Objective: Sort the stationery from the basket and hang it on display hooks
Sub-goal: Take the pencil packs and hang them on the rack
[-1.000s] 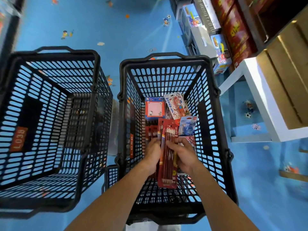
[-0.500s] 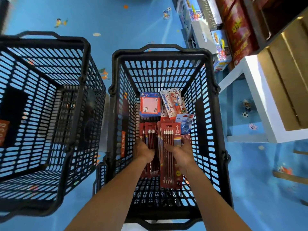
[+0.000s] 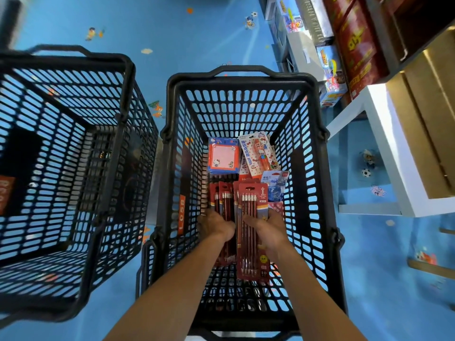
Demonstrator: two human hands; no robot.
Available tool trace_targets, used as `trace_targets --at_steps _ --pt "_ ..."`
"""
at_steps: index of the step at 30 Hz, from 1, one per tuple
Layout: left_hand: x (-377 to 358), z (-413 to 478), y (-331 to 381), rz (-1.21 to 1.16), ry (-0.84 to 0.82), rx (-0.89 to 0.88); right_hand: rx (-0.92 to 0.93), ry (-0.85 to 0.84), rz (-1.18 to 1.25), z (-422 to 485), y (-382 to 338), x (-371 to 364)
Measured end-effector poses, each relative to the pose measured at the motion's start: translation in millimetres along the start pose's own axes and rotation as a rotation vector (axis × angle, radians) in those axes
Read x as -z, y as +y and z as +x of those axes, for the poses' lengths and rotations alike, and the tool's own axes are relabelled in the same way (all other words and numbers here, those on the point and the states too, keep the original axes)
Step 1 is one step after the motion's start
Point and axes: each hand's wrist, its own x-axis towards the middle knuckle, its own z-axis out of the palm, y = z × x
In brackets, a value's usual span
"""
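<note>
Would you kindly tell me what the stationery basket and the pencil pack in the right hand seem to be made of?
Basket: moulded black plastic, matte, judging by its uniform slotted lattice walls. Pencil pack: red printed card, probably under glossy clear film, since light glints across its front.

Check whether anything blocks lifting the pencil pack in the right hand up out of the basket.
Nothing visible does. The right hand grips the pencil pack, nothing lies over it, and the basket is open above. The left hand is on the other packs beside it. Display hooks are not in view.
</note>
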Motion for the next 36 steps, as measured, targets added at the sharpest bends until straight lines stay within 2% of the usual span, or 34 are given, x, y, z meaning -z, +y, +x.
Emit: trace_targets --at_steps 15,18,24,29,34,36 --pt "9 -3 -1 -0.181 -0.052 0.002 0.016 0.025 -0.032 8 8 1" --pt "11 -1 -2 -0.194 -0.104 -0.008 -0.018 0.031 -0.005 11 9 3" --pt "18 -3 -13 -0.401 -0.231 -0.023 -0.025 0.044 -0.005 3 4 -1" --pt "43 -28 -5 -0.477 -0.24 -0.127 -0.012 -0.029 0.081 -17 -11 -2" --pt "71 -64 12 -0.612 -0.175 -0.176 0.069 -0.099 0.193 -42 -39 4" --pt "75 -62 13 -0.667 -0.201 -0.217 0.094 -0.144 0.201 -57 -52 6"
